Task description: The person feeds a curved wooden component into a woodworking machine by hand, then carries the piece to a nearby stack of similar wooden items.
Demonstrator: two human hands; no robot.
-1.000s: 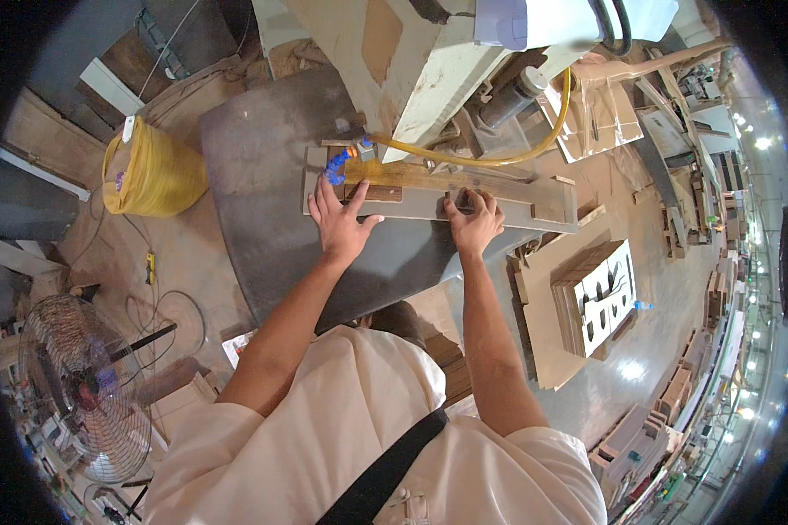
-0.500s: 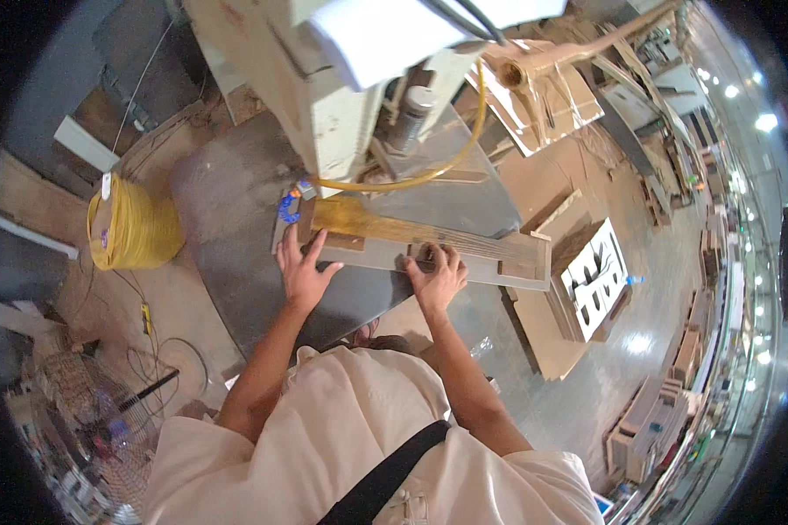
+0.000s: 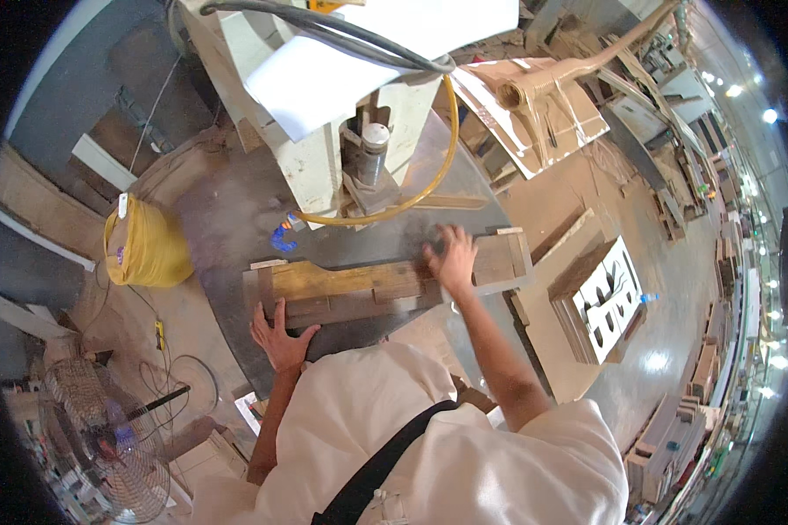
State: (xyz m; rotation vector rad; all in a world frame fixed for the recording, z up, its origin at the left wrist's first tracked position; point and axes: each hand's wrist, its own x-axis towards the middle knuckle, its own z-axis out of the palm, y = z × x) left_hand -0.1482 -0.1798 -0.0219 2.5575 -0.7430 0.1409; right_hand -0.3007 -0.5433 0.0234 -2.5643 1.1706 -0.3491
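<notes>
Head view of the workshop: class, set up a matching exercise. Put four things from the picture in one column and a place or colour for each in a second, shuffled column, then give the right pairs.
Things
1. left hand
2. right hand
3. yellow bin
4. wire fan

Places or colours
A. on the floor left of the grey machine table
B. at the near left end of the wooden jig
C. low at the left, near the picture's rim
D. flat on the jig's right part

Pairs: 1-B, 2-D, 3-A, 4-C
</notes>
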